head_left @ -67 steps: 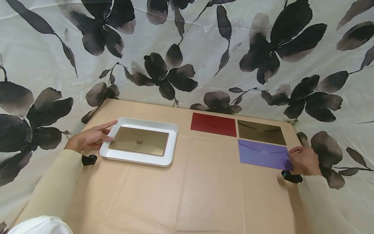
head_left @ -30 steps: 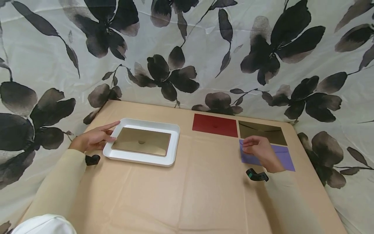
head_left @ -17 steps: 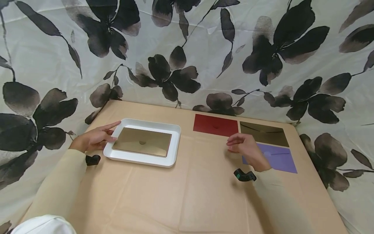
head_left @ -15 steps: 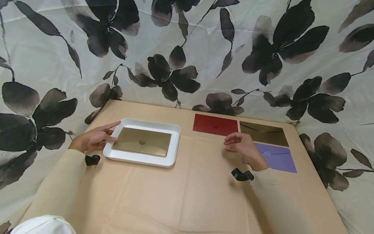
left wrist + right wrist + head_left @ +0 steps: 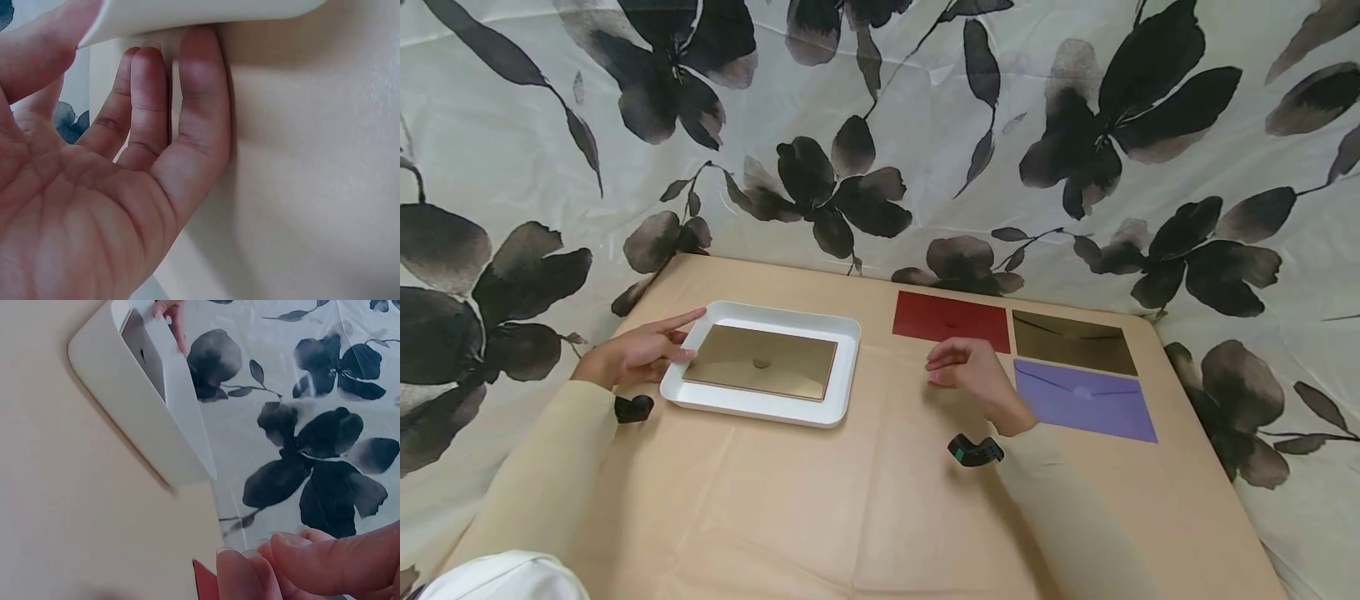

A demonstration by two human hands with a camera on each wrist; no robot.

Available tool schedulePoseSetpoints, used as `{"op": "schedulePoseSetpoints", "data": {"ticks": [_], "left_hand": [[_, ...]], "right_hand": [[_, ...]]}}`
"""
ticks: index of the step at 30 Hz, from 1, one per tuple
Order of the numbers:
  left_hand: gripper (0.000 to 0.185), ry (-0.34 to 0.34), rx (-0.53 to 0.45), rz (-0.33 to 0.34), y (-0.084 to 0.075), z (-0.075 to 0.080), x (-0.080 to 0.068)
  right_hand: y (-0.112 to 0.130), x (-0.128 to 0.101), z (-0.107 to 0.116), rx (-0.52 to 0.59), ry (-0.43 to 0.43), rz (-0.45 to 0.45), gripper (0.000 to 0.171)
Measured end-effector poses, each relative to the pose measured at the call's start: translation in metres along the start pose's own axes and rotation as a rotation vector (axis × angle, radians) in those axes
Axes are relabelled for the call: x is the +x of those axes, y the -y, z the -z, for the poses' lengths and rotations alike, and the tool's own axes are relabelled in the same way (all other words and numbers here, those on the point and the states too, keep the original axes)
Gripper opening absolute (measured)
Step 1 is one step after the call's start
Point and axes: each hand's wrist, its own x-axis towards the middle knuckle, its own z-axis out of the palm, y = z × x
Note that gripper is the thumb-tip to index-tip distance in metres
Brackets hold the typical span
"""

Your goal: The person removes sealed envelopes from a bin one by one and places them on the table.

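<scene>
My left hand [image 5: 640,352] grips the left edge of a white tray [image 5: 843,367]. In the left wrist view the thumb lies on the tray [image 5: 206,10] and the fingers reach beneath it. A gold envelope [image 5: 760,363] with a small round seal lies flat inside the tray. My right hand [image 5: 973,375] hovers over the table, just in front of a red envelope [image 5: 951,318], with its fingers loosely curled and nothing in them. The right wrist view shows its thumb and fingertips [image 5: 294,562] with the tray [image 5: 125,400] beyond.
A second gold envelope [image 5: 1075,342] lies at the back right of the beige-covered table [image 5: 790,500]. A purple envelope [image 5: 1082,400] is in front of it. Flowered cloth [image 5: 955,100] hangs behind the table's back edge.
My right hand has moved left from the purple envelope's right edge, across it, to in front of the red envelope. My left hand stays on the tray; the envelopes have not moved.
</scene>
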Motion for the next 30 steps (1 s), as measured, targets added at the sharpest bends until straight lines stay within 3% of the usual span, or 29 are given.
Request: {"op": "schedulePoseSetpoints", "data": {"ticks": [16, 30], "left_hand": [[0.095, -0.006, 0.017, 0.01, 0.001, 0.0, 0.001], [0.094, -0.007, 0.025, 0.005, 0.0, -0.002, -0.002]], "right_hand": [[0.009, 0.011, -0.06, 0.093, 0.053, 0.0, 0.032], [0.021, 0.021, -0.114, 0.085, 0.1, 0.021, 0.037]]}}
